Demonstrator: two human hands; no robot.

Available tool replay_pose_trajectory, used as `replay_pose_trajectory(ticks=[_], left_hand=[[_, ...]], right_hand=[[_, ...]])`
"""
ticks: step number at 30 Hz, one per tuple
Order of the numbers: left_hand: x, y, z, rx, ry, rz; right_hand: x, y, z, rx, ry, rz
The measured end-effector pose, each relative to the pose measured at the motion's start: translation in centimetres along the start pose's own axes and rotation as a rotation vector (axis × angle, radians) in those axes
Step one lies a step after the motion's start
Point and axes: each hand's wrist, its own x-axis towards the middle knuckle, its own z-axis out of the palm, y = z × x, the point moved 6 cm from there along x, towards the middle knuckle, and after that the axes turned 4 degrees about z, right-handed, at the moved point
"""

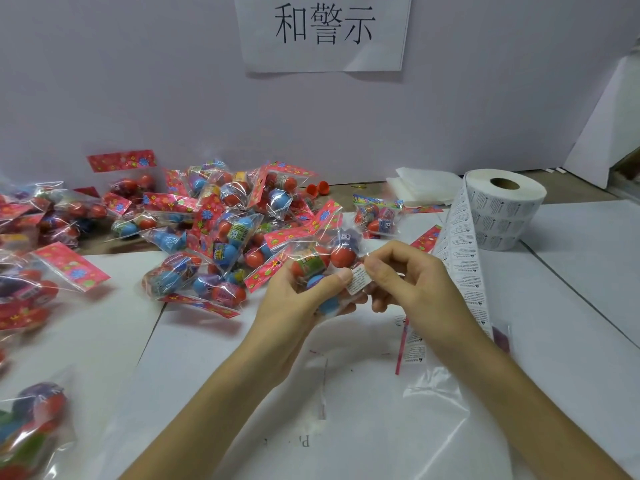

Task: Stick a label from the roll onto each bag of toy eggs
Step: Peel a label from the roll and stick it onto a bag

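Judging by the pile of bags (pixel 221 223) at ten o'clock from the hands, much work seems left; I cannot tell which of them already carry labels. The left hand (pixel 298 306) grips one bag of toy eggs (pixel 318 265), its thumb pressing the label (pixel 358 280) onto it. The right hand (pixel 408 282) pinches the label's upper edge. The roll (pixel 502 209) stands at two o'clock.

place: packing workshop | evidence: label roll (pixel 504 211), heaped toy-egg bags (pixel 221 233)
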Motion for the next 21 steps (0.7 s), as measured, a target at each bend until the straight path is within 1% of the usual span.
replay_pose_trajectory(ticks=[7,11,17,21], left_hand=[[0.0,0.1,-0.2,0.031,0.024,0.013],[0.0,-0.1,-0.2,0.017,0.037,-0.006],[-0.2,-0.2,-0.4,0.041,0.084,0.03],[-0.1,-0.4,-0.3,-0.003,0.066,0.014]], right_hand=[[0.0,-0.2,0.4,-0.021,-0.026,-0.004],[0.0,0.0,0.4,-0.007,-0.055,0.036],[-0.2,0.3,0.6,-0.019,-0.016,0.056],[-0.1,0.8,0.8,-0.04,-0.069,0.07]])
